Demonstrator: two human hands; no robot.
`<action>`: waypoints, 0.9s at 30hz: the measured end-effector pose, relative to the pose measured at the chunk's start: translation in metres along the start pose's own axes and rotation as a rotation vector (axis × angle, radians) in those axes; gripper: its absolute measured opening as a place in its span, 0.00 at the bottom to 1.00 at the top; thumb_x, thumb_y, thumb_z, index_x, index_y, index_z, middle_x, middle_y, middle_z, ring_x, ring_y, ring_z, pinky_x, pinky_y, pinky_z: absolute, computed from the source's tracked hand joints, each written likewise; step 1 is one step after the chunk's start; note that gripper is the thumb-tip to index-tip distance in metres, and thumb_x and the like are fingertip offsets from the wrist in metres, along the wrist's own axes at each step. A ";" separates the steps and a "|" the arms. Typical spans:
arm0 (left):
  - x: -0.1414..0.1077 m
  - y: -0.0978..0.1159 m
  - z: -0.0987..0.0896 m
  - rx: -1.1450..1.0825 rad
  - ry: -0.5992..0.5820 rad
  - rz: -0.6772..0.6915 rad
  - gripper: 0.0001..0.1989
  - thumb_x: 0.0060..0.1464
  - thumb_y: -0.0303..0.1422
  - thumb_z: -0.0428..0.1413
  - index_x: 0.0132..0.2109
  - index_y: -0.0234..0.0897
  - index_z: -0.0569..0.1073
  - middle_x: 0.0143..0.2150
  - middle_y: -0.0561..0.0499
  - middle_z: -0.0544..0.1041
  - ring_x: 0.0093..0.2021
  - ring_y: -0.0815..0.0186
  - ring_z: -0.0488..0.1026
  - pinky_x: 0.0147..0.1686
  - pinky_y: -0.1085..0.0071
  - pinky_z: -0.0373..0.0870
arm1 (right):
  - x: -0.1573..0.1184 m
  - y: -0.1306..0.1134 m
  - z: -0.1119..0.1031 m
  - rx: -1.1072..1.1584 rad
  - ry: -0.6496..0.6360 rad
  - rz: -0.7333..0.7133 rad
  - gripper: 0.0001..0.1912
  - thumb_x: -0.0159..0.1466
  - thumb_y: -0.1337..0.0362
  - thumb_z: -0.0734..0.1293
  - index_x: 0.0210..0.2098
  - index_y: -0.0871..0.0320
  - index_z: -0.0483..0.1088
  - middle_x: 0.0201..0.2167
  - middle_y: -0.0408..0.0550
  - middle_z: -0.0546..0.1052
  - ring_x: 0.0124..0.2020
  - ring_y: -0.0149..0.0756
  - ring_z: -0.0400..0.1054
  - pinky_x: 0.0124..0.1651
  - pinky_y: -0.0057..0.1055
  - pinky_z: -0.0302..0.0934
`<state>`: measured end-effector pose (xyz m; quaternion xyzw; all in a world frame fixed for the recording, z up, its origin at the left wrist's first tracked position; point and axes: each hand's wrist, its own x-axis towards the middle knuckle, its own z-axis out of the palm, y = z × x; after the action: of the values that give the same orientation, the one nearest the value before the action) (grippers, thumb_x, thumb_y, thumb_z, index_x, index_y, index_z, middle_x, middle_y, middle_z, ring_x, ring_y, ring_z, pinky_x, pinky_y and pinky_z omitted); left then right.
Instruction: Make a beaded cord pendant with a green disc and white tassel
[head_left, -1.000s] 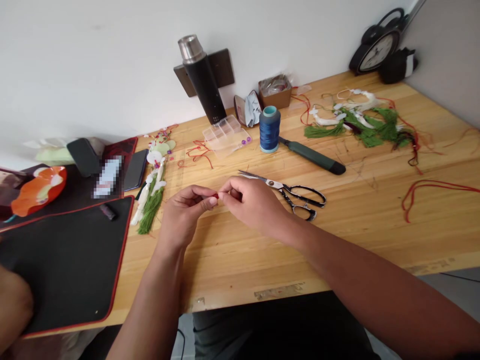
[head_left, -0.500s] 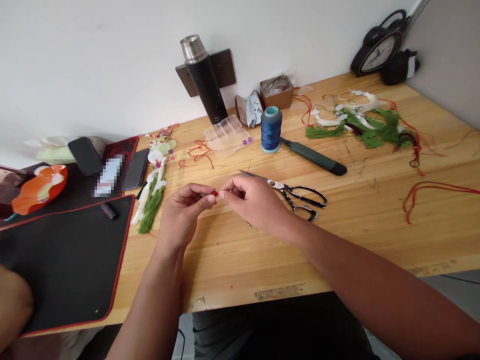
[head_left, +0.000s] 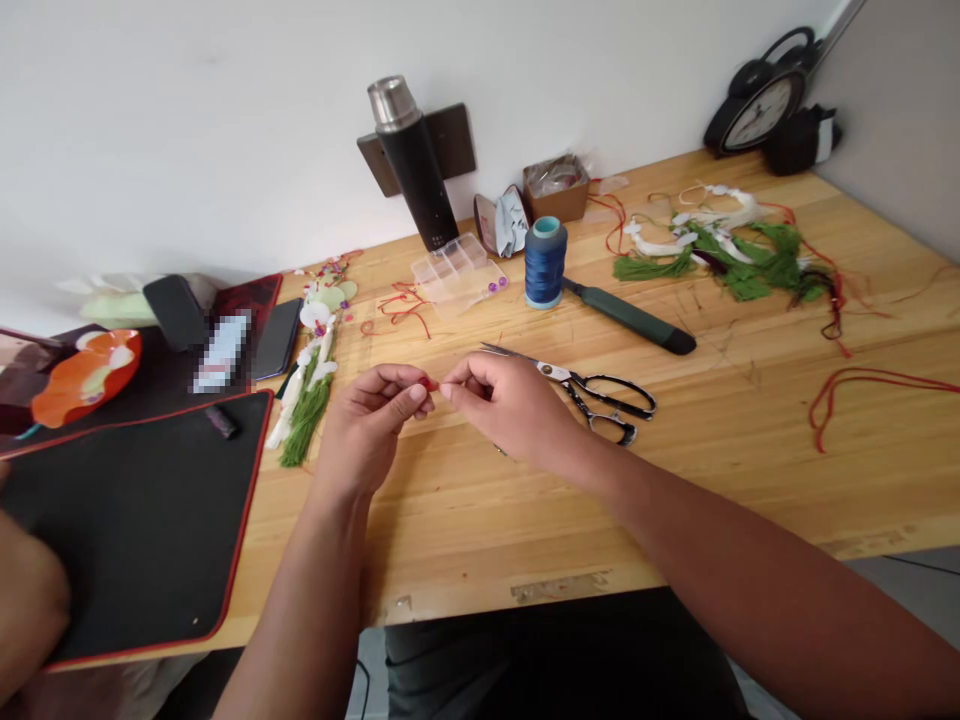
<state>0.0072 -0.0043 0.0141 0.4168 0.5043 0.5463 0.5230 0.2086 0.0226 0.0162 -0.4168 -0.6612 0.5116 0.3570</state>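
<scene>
My left hand (head_left: pixel 375 422) pinches a small red piece (head_left: pixel 430 384) between thumb and index finger; it is too small to tell whether it is cord or a bead. Almost touching it from the right is my right hand (head_left: pixel 510 402), with thumb and fingertips pressed together. What those fingertips hold is too small to make out. Black-handled scissors (head_left: pixel 611 395) lie just right of and partly behind my right hand. Beyond the hands stand a blue thread spool (head_left: pixel 545 268) and a clear compartment box (head_left: pixel 459 275) with a few purple beads.
Green-and-white tassels (head_left: pixel 307 415) lie left, more tassels (head_left: pixel 739 250) at the back right. A dark green-handled tool (head_left: pixel 637 320), a red cord (head_left: pixel 832 385), a black thermos (head_left: pixel 418 180), a small brown box (head_left: pixel 556 190) and a black mat (head_left: pixel 142 530) surround the work area. Another person's arm (head_left: pixel 30 590) rests at left.
Both hands keep almost the same pose, fingertips together. The view has shifted slightly, and the other person's arm at the left edge has moved a little.
</scene>
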 end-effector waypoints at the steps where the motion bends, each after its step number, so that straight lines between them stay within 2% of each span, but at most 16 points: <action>1: 0.000 0.000 0.000 0.000 -0.002 0.000 0.17 0.44 0.36 0.81 0.38 0.37 0.87 0.31 0.49 0.84 0.30 0.69 0.78 0.34 0.73 0.76 | 0.000 0.000 0.000 -0.002 -0.003 0.002 0.07 0.71 0.64 0.70 0.35 0.56 0.78 0.29 0.40 0.77 0.30 0.32 0.66 0.37 0.32 0.59; 11: 0.000 0.000 -0.004 -0.061 0.013 -0.038 0.18 0.46 0.38 0.81 0.44 0.38 0.88 0.36 0.47 0.87 0.30 0.68 0.79 0.33 0.73 0.77 | 0.000 0.001 0.001 0.002 0.013 -0.001 0.07 0.71 0.62 0.70 0.38 0.56 0.79 0.30 0.40 0.78 0.30 0.32 0.67 0.36 0.32 0.58; 27: 0.000 -0.001 -0.004 -0.046 -0.031 -0.068 0.17 0.46 0.37 0.81 0.41 0.37 0.88 0.32 0.48 0.85 0.31 0.68 0.80 0.34 0.75 0.79 | -0.001 0.000 0.001 -0.035 0.035 -0.013 0.06 0.71 0.64 0.69 0.36 0.56 0.77 0.29 0.41 0.79 0.30 0.32 0.68 0.38 0.32 0.60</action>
<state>0.0034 -0.0053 0.0127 0.3956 0.4976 0.5330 0.5583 0.2078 0.0209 0.0160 -0.4278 -0.6663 0.4901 0.3645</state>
